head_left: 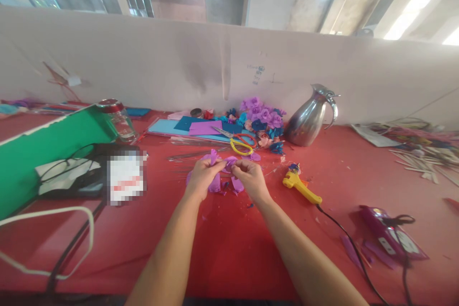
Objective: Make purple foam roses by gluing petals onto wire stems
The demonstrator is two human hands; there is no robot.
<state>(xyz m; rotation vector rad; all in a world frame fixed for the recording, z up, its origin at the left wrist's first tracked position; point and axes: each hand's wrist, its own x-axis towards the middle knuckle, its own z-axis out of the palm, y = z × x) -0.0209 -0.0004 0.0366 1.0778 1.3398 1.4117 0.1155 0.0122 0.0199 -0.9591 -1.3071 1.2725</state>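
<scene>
Both my hands meet over the middle of the red table, pinching a purple paper petal [230, 164] between them. My left hand [203, 176] has thumb and fingers closed on its left side. On its right edge the fingertips of my right hand [251, 178] are pressed together. More purple paper pieces [215, 184] lie under and around my hands, partly hidden by them. Just beyond are scissors [241, 144] with yellow and red handles, resting by a purple paper sheet [205, 128]. Thin wires [179, 157] lie to the left of them.
Finished paper flowers [263, 117] are heaped at the back, beside a steel jug [309, 117]. A yellow glue gun [301, 186] with a black cord lies right of my hands. Farther right is a purple power strip [390, 234]. A glass jar [118, 122] stands by a green panel [53, 162] at left.
</scene>
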